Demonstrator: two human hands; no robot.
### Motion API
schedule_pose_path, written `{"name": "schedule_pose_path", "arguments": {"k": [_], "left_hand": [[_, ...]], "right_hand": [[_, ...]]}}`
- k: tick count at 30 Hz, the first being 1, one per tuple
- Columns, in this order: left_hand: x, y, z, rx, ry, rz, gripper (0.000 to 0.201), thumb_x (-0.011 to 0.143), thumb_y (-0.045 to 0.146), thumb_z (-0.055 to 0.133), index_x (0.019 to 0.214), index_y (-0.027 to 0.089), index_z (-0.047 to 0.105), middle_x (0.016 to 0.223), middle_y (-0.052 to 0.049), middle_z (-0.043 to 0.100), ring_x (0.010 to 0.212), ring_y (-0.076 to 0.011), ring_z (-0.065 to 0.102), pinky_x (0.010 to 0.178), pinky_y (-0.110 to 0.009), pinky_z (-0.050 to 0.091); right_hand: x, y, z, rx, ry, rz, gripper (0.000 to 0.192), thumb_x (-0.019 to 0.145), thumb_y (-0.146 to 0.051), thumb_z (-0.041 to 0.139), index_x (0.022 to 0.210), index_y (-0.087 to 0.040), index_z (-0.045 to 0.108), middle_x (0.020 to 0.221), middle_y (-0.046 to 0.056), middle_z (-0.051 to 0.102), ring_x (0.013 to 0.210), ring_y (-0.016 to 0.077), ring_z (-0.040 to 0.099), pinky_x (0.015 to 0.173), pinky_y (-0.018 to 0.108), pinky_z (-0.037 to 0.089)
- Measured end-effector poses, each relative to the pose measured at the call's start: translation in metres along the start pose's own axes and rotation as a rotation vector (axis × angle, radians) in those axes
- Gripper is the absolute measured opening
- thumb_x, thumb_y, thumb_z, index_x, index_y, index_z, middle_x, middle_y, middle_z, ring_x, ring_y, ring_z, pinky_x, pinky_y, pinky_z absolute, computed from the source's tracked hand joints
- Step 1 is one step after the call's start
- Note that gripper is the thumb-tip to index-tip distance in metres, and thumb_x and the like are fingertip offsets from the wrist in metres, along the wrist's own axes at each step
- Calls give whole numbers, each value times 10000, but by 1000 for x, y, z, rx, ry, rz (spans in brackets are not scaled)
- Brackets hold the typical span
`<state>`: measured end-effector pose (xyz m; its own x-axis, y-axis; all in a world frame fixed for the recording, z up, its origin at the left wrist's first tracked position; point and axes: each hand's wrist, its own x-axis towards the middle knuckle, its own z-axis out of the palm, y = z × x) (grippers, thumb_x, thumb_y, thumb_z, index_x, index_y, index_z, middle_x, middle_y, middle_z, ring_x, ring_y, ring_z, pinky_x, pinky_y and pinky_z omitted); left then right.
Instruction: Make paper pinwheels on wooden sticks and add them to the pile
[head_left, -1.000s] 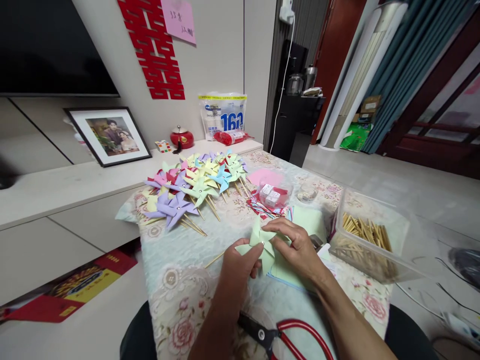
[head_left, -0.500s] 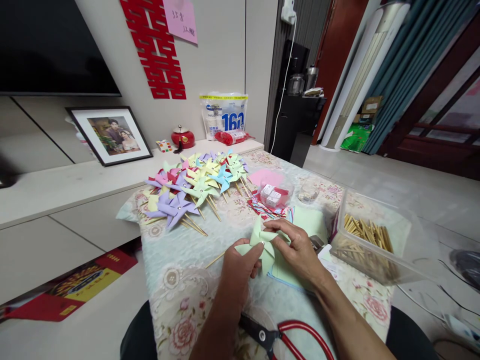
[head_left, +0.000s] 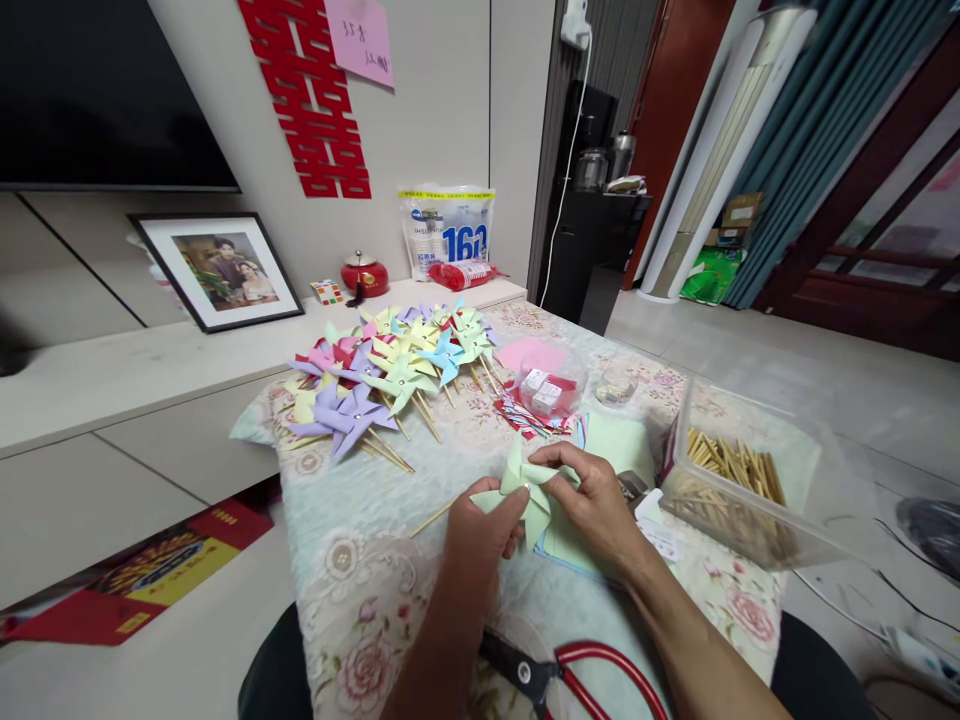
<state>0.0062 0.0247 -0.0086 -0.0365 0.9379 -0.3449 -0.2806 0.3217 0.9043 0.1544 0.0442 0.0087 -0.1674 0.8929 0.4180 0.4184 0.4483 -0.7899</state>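
A pale green paper pinwheel (head_left: pixel 535 518) is between my two hands, just above the table's near middle. My left hand (head_left: pixel 486 522) grips it from the left, thumb pressed near its centre pin. From the right, my right hand (head_left: pixel 592 495) pinches one of its blades between thumb and fingers. A thin wooden stick (head_left: pixel 431 518) sticks out to the left behind my left hand. Below my hands lie red-handled scissors (head_left: pixel 525 672), partly under my left forearm. Green paper sheets (head_left: pixel 574 545) lie beneath my right hand.
Several finished pinwheels (head_left: pixel 401 380) are heaped at the table's back left. A clear bin of wooden sticks (head_left: pixel 739 470) stands at the right. Near the back are a round clear container (head_left: pixel 551 388), patterned strips (head_left: pixel 529 415) and a small clear dish (head_left: pixel 616 387).
Hardly anything differs. Both hands keep their grip on the green pinwheel, and the view has shifted very slightly.
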Motion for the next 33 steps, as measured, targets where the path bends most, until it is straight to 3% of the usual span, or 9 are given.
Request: {"name": "schedule_pose_path", "arguments": {"k": [9,13,19,23,29,33], "left_hand": [[-5,0,0,-77,-49,-35,376,614,388,818,789,155,582,522,39,548,417,-62,419,379,-166,269],[-5,0,0,-93,-46,-40,392,598,399,832,776,157,580,519,47,533,429,-67,434,381,-165,269],[-6,1,0,-110,-58,-38,377,607,381,822,771,158,566,526,39,543,424,-60,417,384,-168,269],[-7,6,4,-106,-18,-65,387,568,356,824,763,163,551,511,41,535,414,-62,417,378,-170,263],[-8,10,6,-120,-9,-80,391,554,364,816,758,166,549,487,53,522,398,-59,396,381,-179,254],[-8,8,4,-134,-6,-74,375,550,353,823,733,162,558,480,53,516,405,-66,405,386,-187,243]], "right_hand": [[0,-5,2,78,-32,122,161,787,-149,542,820,-188,695,784,3,695,722,162,611,681,254,456],[-1,-4,3,28,-17,60,176,780,-121,532,808,-195,689,770,1,687,705,159,608,672,258,451],[0,-4,1,21,-31,21,180,842,-132,561,909,-201,713,903,39,722,849,192,653,789,300,477],[0,-1,1,-15,-27,-50,159,863,-144,575,865,-208,721,839,41,707,808,196,643,760,312,481],[0,5,3,-35,8,-184,242,875,-111,546,974,-229,733,919,58,723,894,207,666,815,339,514],[-1,5,3,-39,-39,-182,282,890,-101,512,997,-242,732,942,57,730,915,205,670,829,345,520]]}}
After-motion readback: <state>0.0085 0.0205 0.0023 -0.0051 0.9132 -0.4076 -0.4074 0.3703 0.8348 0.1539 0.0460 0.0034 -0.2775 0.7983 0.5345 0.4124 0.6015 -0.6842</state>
